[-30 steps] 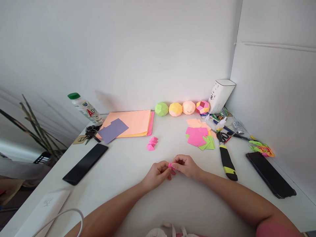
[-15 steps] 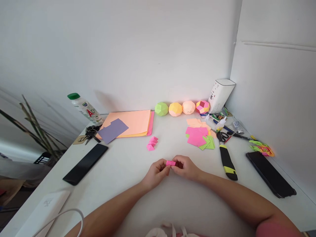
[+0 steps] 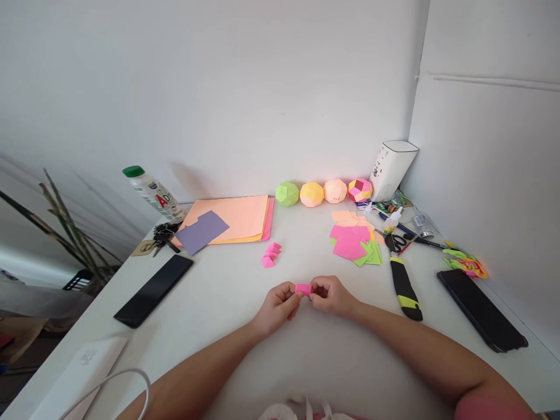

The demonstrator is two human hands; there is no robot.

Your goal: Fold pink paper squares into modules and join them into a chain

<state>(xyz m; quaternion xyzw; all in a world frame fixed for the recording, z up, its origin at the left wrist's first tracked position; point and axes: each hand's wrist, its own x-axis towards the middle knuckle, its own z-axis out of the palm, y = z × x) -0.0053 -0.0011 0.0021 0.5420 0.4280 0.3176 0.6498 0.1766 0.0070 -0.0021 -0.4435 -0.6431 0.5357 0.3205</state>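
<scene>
A small folded piece of pink paper [image 3: 303, 289] is held between both hands, just above the white table. My left hand [image 3: 280, 303] pinches its left end between thumb and fingers. At its right end, the thumb and fingertips of my right hand [image 3: 332, 296] grip the edge. Beyond the hands stand folded pink paper pieces [image 3: 271, 255], close together in a short row. A stack of cut pink paper [image 3: 350, 240] with green and peach pieces lies further right.
Faceted paper balls, one of them green [image 3: 287, 193], line the wall. At left are paper sheets [image 3: 231, 216], a purple sheet [image 3: 201, 231], a bottle [image 3: 153, 192] and a black phone [image 3: 154, 290]. A utility knife [image 3: 405, 286], glue bottle [image 3: 392, 220] and black case [image 3: 481, 309] lie right.
The pink paper, mostly covered by my fingers a second ago, now shows its flat face between the hands. My right hand has shifted slightly right along it.
</scene>
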